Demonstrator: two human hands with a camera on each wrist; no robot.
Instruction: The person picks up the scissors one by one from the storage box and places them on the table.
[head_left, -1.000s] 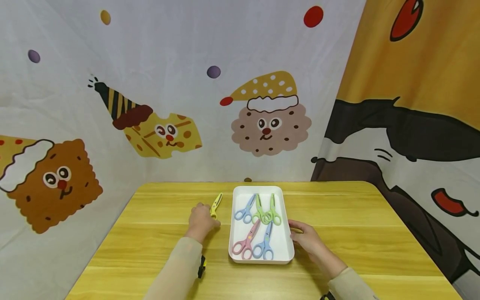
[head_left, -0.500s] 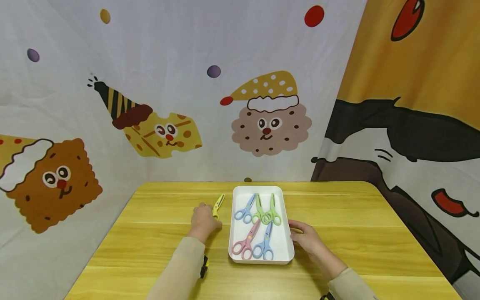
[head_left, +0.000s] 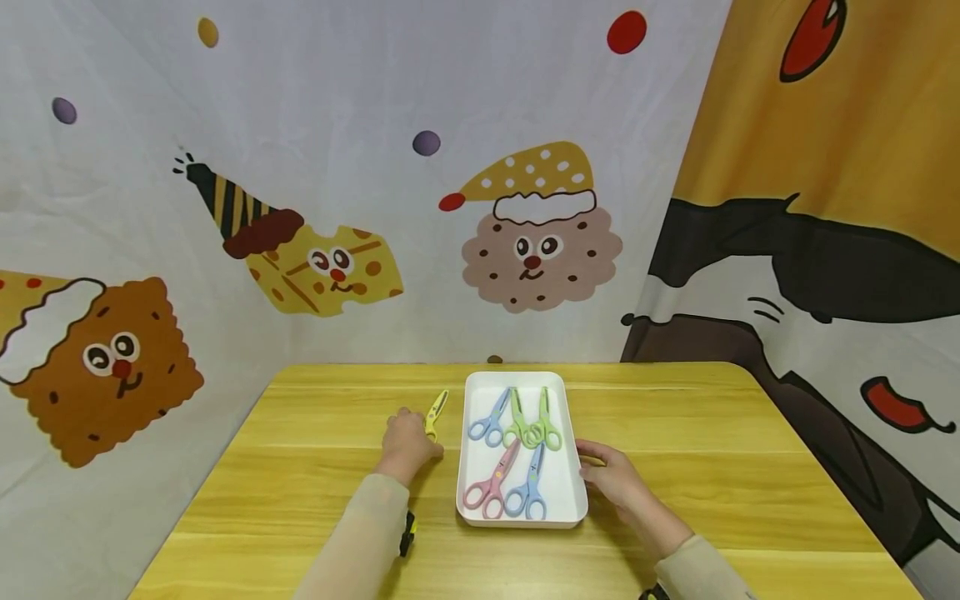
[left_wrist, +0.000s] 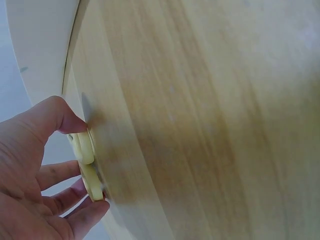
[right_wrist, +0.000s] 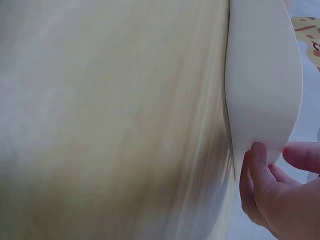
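In the head view, yellow scissors lie left of the tray, blades pointing away. My left hand holds their handle end; in the left wrist view the thumb and fingers close around the yellow handles, low over the table. My right hand is at the right side of the white tray. In the right wrist view its fingertips touch the tray's outer wall and the thumb is at the rim. Inside the tray lie pink scissors, two blue pairs and two green pairs.
The tray rests on a wood-grain table. Behind the table hangs a pale cloth printed with cartoon food, with an orange and black pattern on the right. Bare tabletop shows on both sides of the tray.
My left hand has shifted slightly right with the yellow scissors over the second, toward the tray. The right hand and the tray have not visibly moved.
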